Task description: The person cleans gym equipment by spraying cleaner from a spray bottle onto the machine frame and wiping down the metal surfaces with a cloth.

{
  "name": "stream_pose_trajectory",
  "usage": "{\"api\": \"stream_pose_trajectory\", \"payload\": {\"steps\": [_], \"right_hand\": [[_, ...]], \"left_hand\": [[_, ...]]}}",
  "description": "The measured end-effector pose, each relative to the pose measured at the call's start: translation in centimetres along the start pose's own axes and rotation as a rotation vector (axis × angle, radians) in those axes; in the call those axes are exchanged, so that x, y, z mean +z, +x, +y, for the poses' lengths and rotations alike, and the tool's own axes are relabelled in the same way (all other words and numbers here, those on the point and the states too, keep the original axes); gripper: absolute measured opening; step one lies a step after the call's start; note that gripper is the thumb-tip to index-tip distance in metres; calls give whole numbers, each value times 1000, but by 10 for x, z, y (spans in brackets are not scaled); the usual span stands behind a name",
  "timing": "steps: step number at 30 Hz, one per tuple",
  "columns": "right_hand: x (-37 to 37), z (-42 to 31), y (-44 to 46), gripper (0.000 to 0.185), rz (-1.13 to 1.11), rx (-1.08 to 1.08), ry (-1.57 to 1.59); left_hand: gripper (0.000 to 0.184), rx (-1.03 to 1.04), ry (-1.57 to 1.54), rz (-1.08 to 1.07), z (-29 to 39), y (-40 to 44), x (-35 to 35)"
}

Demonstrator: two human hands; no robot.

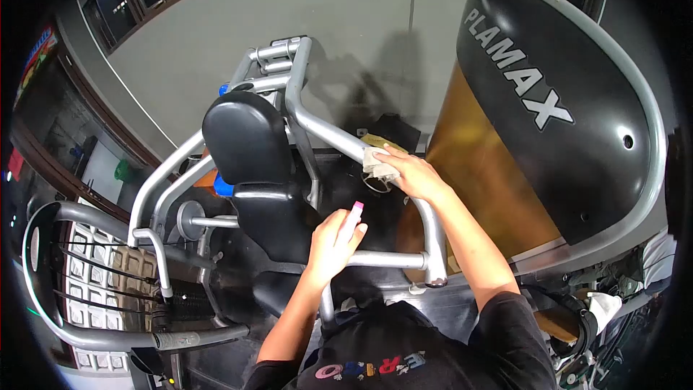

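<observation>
My right hand presses a pale cloth onto the silver tube of a gym machine. My left hand is closed around a small white bottle with a pink tip, held above the machine's lower tube. Left of my hands is the machine's black padded backrest, with a black seat pad below it. Part of the cloth is hidden under my right fingers.
A large black and gold panel lettered PLAMAX stands at the right. At the left is a curved silver frame with dark cables. A grey wall rises behind the machine. Equipment and a white cloth lie at lower right.
</observation>
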State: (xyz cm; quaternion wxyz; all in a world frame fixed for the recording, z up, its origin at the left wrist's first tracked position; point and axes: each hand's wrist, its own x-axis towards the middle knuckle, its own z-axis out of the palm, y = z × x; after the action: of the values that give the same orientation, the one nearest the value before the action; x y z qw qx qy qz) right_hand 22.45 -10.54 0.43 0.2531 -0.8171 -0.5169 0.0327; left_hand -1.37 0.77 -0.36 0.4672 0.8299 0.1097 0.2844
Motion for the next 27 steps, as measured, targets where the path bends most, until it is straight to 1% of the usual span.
{"api": "stream_pose_trajectory", "payload": {"steps": [2,3,5,6,7,9,10,11,12,13,15,16,17,19,20,21,22,23,25,26,27], "right_hand": [[5,1,18,54,40,-90,-45],[7,2,26,54,42,-89,-49],[11,8,39,51,121,-100,-34],[11,11,46,45,151,-36,7],[10,15,48,45,155,-32,5],[3,19,53,40,381,173,395],[-1,17,60,37,458,256,434],[-2,14,68,39,539,186,436],[4,14,83,40,641,132,452],[14,16,101,42,743,77,468],[30,14,133,44,784,-177,160],[34,1,140,43,693,-312,221],[45,-11,140,43,541,-296,183],[63,-34,125,42,169,-85,6],[62,-37,120,42,167,-81,12],[56,-36,115,41,189,-116,-51],[52,-31,109,39,208,-151,-114],[43,-21,99,36,223,-251,-148],[21,1,65,35,172,-290,-140],[3,3,43,36,157,-242,-43],[-6,12,25,36,78,-113,-13]], "left_hand": [[23,42,79,-49,2,1,-1],[23,45,76,-49,2,0,-1],[24,33,104,-84,2,0,-1],[24,38,101,-86,3,0,-1],[25,40,112,-94,5,0,-2],[27,43,124,-101,9,0,-5],[29,91,173,-101,10,0,-5],[32,137,223,-101,11,0,-5],[35,101,239,-112,8,-1,-4],[35,98,240,-113,7,0,-4],[36,129,272,-116,9,0,-5],[36,126,274,-117,10,1,-5],[36,119,282,-112,11,1,-5],[37,111,295,-108,14,2,-5],[28,58,302,-122,16,1,-5],[27,10,307,-134,18,2,-5],[27,7,307,-137,19,3,-6],[26,15,302,-134,20,3,-6],[26,18,296,-121,18,1,-7],[29,80,330,-126,15,-1,-8],[37,148,362,-125,11,1,-7]]}}
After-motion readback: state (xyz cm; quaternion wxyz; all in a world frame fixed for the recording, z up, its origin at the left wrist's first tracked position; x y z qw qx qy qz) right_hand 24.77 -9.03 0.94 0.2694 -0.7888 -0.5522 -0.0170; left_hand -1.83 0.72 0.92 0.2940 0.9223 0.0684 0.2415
